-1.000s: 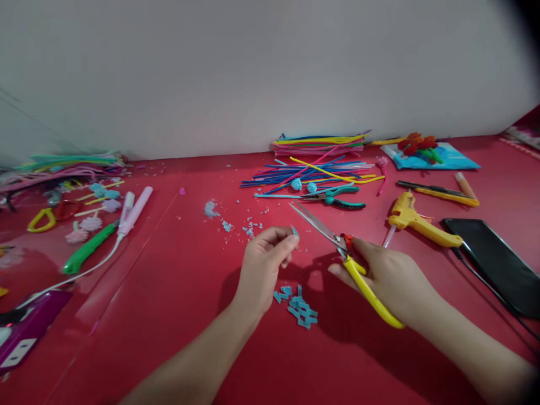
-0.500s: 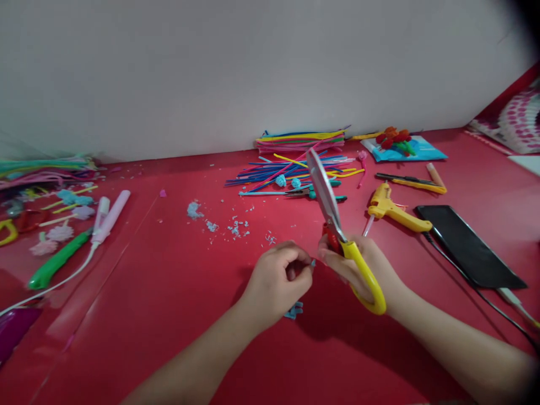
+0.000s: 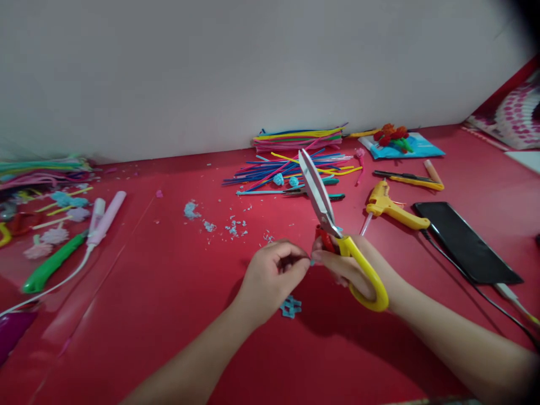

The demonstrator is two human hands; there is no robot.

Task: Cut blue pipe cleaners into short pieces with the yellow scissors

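Between the thumb and fingertips of my left hand [image 3: 272, 278] is a tiny light-blue piece [image 3: 312, 262], likely cut pipe cleaner; most of it is hidden. My right hand [image 3: 343, 267] has scissors [image 3: 317, 191] hooked on it, the blades pointing up and away and the yellow handle loop lying over the hand. Its fingertips meet the blue piece beside my left fingertips. On the red table under my left hand lie several short light-blue pieces [image 3: 290, 307]. Beyond the hands are light-blue fluff [image 3: 191, 210] and scattered trimmings [image 3: 234, 228].
Loose pipe cleaners [image 3: 261, 171], two blue pompoms [image 3: 278, 179] and pliers [image 3: 301, 192] lie behind the hands. To the right are a yellow glue gun [image 3: 394, 211], a utility knife [image 3: 415, 181] and a corded phone [image 3: 466, 242]. A pink corded tool [image 3: 107, 219] lies left.
My right hand has moved slightly left, bringing its fingertips to the blue piece at my left fingertips. The scissors have shifted left with it. More of the blue pieces on the table shows.
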